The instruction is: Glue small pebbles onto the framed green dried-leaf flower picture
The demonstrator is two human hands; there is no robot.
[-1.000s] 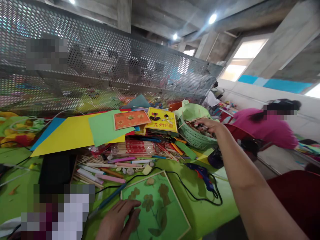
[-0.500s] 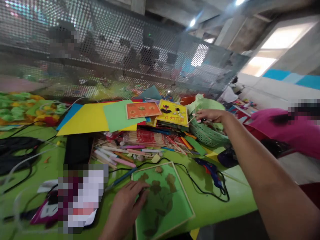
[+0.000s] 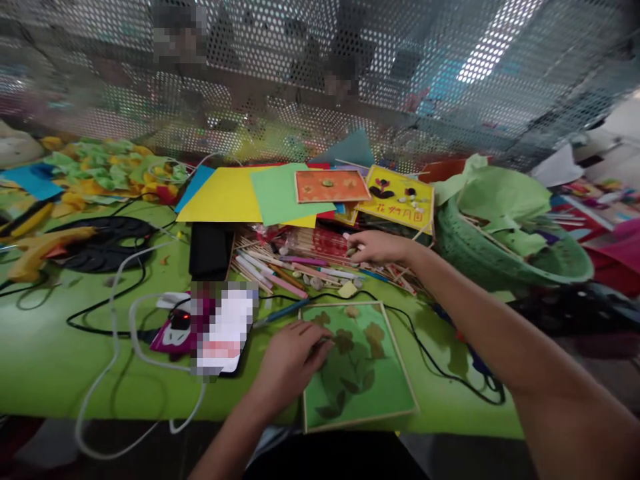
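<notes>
My left hand (image 3: 296,355) rests over the left side of a green picture (image 3: 373,393) framed with thin pale sticks. Its thumb and fingertips come together above the picture; whatever may be between them is too small to name. Brown flower and leaf shapes (image 3: 345,341) cover the green sheet, and a small tan round piece (image 3: 352,311) sits near its top edge. Further back, my right hand (image 3: 375,247) is closed in a pinch above the pile of sticks (image 3: 317,243) and markers (image 3: 255,270). Something small shows at its fingertips, but its kind is unclear.
A green basket (image 3: 515,257) with green paper stands at right. Behind lie coloured sheets (image 3: 220,193), an orange framed picture (image 3: 330,187) and a yellow one (image 3: 400,197). A phone (image 3: 227,330), cables and a yellow glue gun (image 3: 50,250) lie left; my right arm partly covers a blue glue gun (image 3: 480,363).
My right hand has moved left from the basket to above the sticks and markers. My left hand stays at the green picture. The view has turned to the left.
</notes>
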